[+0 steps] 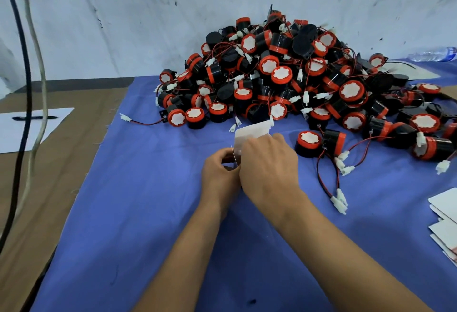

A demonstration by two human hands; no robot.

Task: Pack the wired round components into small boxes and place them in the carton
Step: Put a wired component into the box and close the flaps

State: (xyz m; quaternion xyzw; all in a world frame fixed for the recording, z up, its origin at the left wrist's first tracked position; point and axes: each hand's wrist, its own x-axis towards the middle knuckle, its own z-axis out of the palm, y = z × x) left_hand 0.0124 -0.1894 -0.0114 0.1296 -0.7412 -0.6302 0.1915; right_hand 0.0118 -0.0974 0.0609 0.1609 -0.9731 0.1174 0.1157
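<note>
**No legible writing in view**

Nothing here can be read as a word, number, brand or sign. The water bottle [435,54] lying at the far right carries a blue label, but it is too blurred to make out any print. The white sheet of paper [32,128] on the brown surface at left bears only a dark elongated mark, not lettering that can be told. The white discs on the red-rimmed round components [282,75] in the heap are blank. The white box blank [252,136] held by both hands shows no print, nor do the flat white cards [445,212] at the right edge.
</note>
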